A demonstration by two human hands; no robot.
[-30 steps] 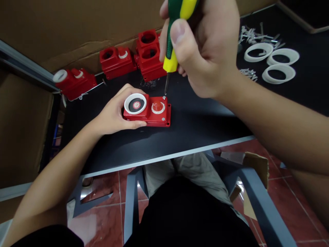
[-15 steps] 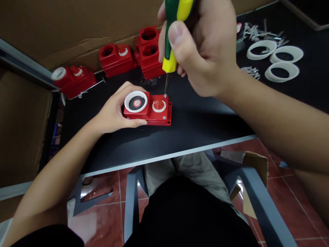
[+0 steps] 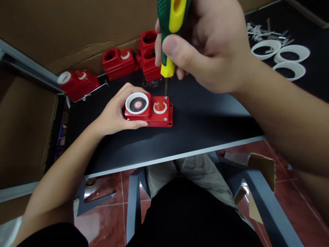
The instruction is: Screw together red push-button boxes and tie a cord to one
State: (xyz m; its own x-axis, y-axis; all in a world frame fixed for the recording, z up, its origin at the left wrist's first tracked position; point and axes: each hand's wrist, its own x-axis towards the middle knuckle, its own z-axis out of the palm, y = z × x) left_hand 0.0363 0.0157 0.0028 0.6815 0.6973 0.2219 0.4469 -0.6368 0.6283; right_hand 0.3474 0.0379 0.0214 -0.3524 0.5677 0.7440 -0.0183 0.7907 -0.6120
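Clasps the driver in the right hand and, in the left hand, a probably light, stiff, slick box, best gripped across its sides.

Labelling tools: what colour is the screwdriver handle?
Green and yellow; the screwdriver handle shows in the head view.

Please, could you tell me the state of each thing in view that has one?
Front red box: lying flat, white ring fitted
Left hand: clasping box's left end
Screwdriver: nearly upright, tip at screw
Screw: tightness unclear
Right hand: closed around screwdriver
Three white rings: lying loose
Middle back box: round hole open
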